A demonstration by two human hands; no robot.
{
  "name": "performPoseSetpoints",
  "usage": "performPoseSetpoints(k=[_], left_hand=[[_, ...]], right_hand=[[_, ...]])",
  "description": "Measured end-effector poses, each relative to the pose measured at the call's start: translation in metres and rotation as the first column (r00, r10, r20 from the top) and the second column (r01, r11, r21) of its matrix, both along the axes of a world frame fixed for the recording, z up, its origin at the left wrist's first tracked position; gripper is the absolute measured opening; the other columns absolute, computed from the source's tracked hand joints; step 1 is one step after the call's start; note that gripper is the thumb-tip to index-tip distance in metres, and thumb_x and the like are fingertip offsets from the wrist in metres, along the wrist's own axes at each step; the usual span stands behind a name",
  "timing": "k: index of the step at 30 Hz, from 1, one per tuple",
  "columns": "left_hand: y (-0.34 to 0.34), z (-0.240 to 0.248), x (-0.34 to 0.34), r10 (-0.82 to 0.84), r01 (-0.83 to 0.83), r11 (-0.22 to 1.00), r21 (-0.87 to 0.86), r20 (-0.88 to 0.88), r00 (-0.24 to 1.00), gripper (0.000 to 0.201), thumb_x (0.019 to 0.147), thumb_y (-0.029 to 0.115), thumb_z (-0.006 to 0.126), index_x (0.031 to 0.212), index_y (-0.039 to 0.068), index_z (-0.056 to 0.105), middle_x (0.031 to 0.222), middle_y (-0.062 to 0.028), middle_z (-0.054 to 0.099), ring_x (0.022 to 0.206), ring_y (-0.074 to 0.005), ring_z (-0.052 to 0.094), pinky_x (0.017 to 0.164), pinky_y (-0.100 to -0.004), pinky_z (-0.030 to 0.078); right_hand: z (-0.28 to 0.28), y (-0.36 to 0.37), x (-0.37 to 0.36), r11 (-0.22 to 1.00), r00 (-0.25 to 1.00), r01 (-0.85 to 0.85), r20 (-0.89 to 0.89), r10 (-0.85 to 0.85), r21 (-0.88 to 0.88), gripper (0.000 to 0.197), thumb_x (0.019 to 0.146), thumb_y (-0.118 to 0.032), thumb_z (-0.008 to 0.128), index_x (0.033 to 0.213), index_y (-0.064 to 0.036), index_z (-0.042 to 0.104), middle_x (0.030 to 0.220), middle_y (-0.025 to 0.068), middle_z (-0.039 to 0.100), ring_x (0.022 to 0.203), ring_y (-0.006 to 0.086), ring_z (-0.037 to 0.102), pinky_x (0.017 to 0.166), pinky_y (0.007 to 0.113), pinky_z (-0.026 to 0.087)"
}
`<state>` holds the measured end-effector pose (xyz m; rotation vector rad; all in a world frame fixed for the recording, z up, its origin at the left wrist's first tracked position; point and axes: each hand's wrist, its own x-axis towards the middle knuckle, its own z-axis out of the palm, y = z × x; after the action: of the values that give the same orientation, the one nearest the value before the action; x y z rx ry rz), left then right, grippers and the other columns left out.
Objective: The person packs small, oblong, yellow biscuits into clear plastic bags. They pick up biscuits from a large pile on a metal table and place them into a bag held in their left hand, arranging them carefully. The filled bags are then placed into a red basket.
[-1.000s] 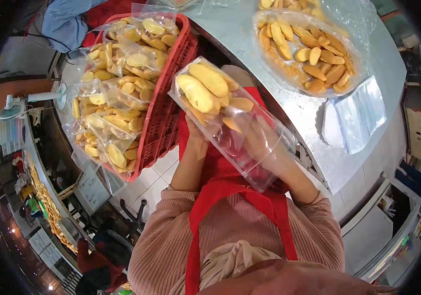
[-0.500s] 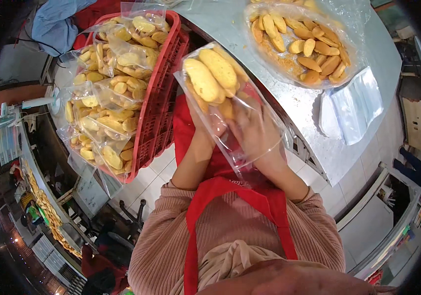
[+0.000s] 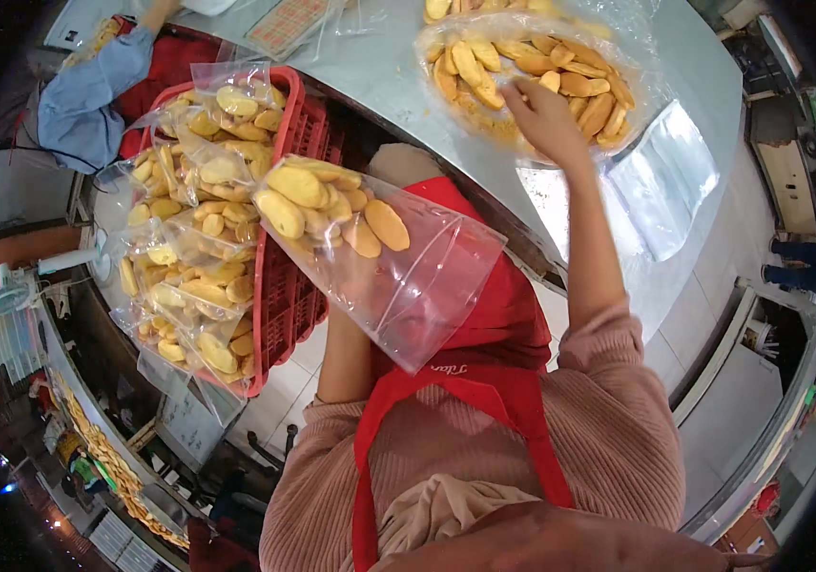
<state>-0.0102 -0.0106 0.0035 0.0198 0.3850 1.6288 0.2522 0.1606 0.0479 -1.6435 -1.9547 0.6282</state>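
A clear bag (image 3: 436,272) of oval yellow pieces (image 3: 297,188) is grasped from beneath by the left hand (image 3: 355,275) (blurred behind the bag), beside the red crate (image 3: 281,286). Loose pieces (image 3: 466,63) on the tabletop (image 3: 379,52) are reached by the right hand (image 3: 541,119); whether 1 is pinched there cannot be told.
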Motion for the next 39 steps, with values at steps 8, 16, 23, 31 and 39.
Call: performPoseSetpoints(k=[8,16,23,31,39], left_hand=[[-0.016,0.003,-0.003,0.025,-0.026,1.000,-0.010,-0.017,1.000,0.067,0.094,0.059,0.043,0.138,0.009,0.041,0.132,-0.0155,0.050,0.116,-0.0307,0.054,0.099,-0.0460,0.047],[-0.002,0.007,-0.007,0.326,-0.349,0.935,-0.065,-0.232,0.916,0.068,0.093,0.062,0.044,0.136,0.009,0.043,0.128,-0.0164,0.054,0.112,-0.0316,0.057,0.097,-0.0464,0.049],[-0.004,-0.021,0.005,0.099,-0.099,0.995,0.000,0.086,0.991,0.068,0.093,0.061,0.044,0.137,0.009,0.042,0.128,-0.0173,0.053,0.114,-0.0330,0.055,0.099,-0.0476,0.047],[-0.020,0.014,0.017,-0.001,-0.012,0.997,0.081,0.156,0.988,0.069,0.095,0.059,0.038,0.144,0.010,0.036,0.138,-0.0165,0.048,0.121,-0.0340,0.052,0.103,-0.0486,0.044],[-0.019,0.007,0.037,0.064,-0.059,0.996,-0.060,0.085,0.994,0.063,0.096,0.058,0.039,0.139,0.012,0.042,0.131,-0.0117,0.053,0.116,-0.0299,0.055,0.101,-0.0464,0.046]], right_hand=[[-0.057,0.032,-0.065,0.860,0.994,0.106,-0.017,-0.112,0.499,0.039,0.087,-0.035,0.065,0.104,0.0001,0.065,0.099,0.0167,0.066,0.098,0.0329,0.062,0.089,0.045,0.047],[0.044,-0.120,0.045,0.854,0.840,-0.428,-0.479,0.255,-0.295,0.030,0.087,-0.010,0.062,0.115,-0.0001,0.066,0.094,0.0081,0.071,0.077,0.0096,0.062,0.065,0.025,0.048],[0.023,-0.190,-0.049,0.841,0.838,-0.529,-0.081,0.539,0.116,0.039,0.088,-0.021,0.067,0.124,-0.0078,0.062,0.120,0.0125,0.063,0.099,0.0313,0.060,0.090,0.044,0.047],[0.029,-0.183,-0.083,0.728,0.755,-0.656,0.168,0.634,0.199,0.043,0.086,-0.035,0.065,0.120,-0.0090,0.062,0.127,0.0104,0.057,0.098,0.0313,0.053,0.086,0.040,0.045],[0.030,-0.185,-0.083,0.817,0.819,-0.547,0.317,0.478,0.181,0.040,0.084,-0.034,0.065,0.117,-0.0109,0.061,0.116,0.0073,0.058,0.100,0.0262,0.055,0.081,0.040,0.046]])
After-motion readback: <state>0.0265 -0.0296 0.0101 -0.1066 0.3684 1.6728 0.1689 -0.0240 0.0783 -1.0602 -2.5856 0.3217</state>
